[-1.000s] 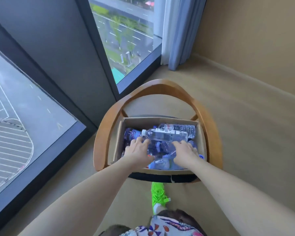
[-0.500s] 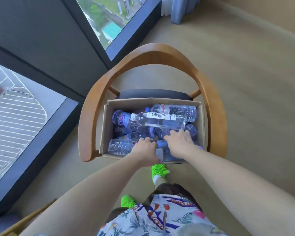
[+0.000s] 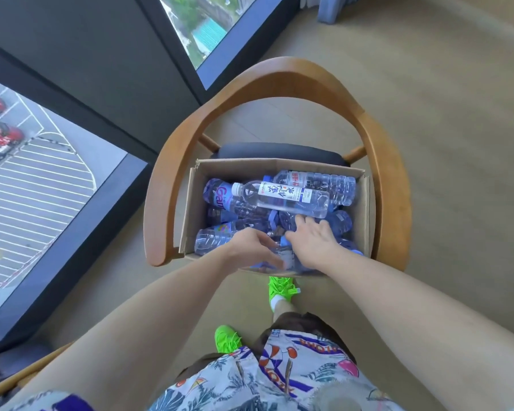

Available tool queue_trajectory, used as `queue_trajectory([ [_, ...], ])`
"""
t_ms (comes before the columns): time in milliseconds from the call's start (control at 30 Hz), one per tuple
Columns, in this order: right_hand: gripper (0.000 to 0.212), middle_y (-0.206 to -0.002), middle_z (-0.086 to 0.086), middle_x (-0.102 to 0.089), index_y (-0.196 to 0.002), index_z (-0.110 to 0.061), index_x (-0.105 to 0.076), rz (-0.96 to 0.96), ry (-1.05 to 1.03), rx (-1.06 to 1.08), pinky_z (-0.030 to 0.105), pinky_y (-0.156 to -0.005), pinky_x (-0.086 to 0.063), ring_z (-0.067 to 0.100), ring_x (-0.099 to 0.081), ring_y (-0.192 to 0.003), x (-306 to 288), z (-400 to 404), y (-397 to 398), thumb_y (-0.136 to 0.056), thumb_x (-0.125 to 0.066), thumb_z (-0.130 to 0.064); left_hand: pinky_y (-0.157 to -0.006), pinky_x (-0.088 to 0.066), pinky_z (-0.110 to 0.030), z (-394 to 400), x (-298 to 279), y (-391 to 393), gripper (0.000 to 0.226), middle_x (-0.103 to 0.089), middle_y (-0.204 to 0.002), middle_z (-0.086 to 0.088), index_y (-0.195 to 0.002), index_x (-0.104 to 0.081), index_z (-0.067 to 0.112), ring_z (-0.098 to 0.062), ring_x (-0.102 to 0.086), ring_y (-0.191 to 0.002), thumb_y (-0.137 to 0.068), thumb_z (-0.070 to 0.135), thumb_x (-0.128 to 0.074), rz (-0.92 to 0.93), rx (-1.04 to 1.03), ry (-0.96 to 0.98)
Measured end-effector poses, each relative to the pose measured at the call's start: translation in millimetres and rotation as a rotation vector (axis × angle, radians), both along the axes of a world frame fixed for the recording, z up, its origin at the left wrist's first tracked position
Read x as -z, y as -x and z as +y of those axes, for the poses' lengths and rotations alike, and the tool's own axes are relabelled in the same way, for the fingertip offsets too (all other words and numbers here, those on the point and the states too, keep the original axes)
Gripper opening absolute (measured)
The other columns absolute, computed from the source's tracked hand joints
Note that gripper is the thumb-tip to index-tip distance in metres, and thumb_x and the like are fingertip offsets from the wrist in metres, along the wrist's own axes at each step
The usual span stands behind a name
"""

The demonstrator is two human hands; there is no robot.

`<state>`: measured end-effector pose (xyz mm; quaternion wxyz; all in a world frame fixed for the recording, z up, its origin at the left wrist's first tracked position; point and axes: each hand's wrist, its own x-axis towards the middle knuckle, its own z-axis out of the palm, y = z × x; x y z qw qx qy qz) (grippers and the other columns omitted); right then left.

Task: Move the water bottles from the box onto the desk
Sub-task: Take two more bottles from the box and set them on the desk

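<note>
An open cardboard box (image 3: pixel 279 165) sits on the dark seat of a wooden armchair (image 3: pixel 282 71). Several clear water bottles lie piled inside. A white-labelled bottle (image 3: pixel 285 195) lies on top, a red-labelled one (image 3: pixel 324 182) behind it, and a purple-labelled one (image 3: pixel 220 194) at the left. My left hand (image 3: pixel 250 247) is at the box's near edge, its fingers curled round a clear bottle (image 3: pixel 285 259) there. My right hand (image 3: pixel 312 241) rests beside it on the pile, fingers spread toward the white-labelled bottle. No desk is in view.
Floor-to-ceiling windows (image 3: pixel 42 185) run along the left. A blue curtain (image 3: pixel 328 10) hangs at the top right. Part of a second wooden chair (image 3: pixel 18 378) shows at the lower left. My green shoes (image 3: pixel 279 287) stand on beige floor just before the armchair.
The view has tilted down and come closer to the box. My left hand drew back from the pile's left middle to the near edge. My right hand stayed near the middle.
</note>
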<state>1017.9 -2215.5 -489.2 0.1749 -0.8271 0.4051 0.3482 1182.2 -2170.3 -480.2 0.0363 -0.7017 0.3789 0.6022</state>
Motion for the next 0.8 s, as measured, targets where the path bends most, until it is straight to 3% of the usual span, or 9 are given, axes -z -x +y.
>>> queue_trajectory([
  [200,0.042,-0.129,0.011,-0.041,-0.131,-0.024,-0.053,-0.013,-0.059,0.000,0.040,-0.073,-0.038,0.032,-0.049,-0.119,-6,-7,1,-0.092,-0.057,-0.012,-0.064,-0.045,-0.022,2,-10,0,0.050,-0.069,-0.091,0.005,-0.090,-0.076,0.026,-0.012,-0.065,-0.084,-0.046,0.036,-0.099,0.063,-0.169,0.008],
  [400,0.045,-0.103,0.001,-0.037,-0.130,-0.024,-0.051,-0.057,-0.119,0.044,0.039,-0.068,-0.040,0.029,-0.056,-0.106,-16,-13,7,-0.090,-0.053,-0.002,-0.057,-0.050,-0.019,7,-20,0,0.044,-0.073,-0.086,0.001,-0.095,-0.076,0.017,-0.010,-0.068,-0.074,-0.057,0.023,-0.098,0.133,-0.295,0.015],
  [500,0.055,-0.105,-0.002,-0.038,-0.135,-0.027,-0.048,-0.068,-0.166,0.033,0.038,-0.068,-0.038,0.029,-0.055,-0.105,-20,-17,10,-0.088,-0.052,0.001,-0.053,-0.049,-0.016,10,-25,2,0.041,-0.071,-0.076,0.001,-0.093,-0.075,0.013,-0.008,-0.064,-0.060,-0.058,0.018,-0.096,0.172,-0.414,0.028],
  [667,0.059,-0.112,-0.001,-0.038,-0.135,-0.029,-0.049,-0.035,-0.210,0.012,0.035,-0.061,-0.033,0.029,-0.054,-0.102,-18,-20,11,-0.085,-0.051,0.003,-0.061,-0.044,-0.027,14,-20,3,0.038,-0.061,-0.068,-0.001,-0.089,-0.074,0.005,-0.015,-0.045,-0.055,-0.060,0.017,-0.094,0.228,-0.643,0.066],
  [800,0.066,-0.117,-0.001,-0.041,-0.142,-0.033,-0.048,-0.059,-0.206,0.061,0.035,-0.065,-0.037,0.030,-0.056,-0.107,-13,-20,8,-0.086,-0.050,0.001,-0.071,-0.055,-0.030,20,-10,12,0.024,-0.065,-0.065,0.006,-0.087,-0.071,0.013,-0.008,-0.056,-0.055,-0.074,0.020,-0.090,0.345,-0.919,0.052],
])
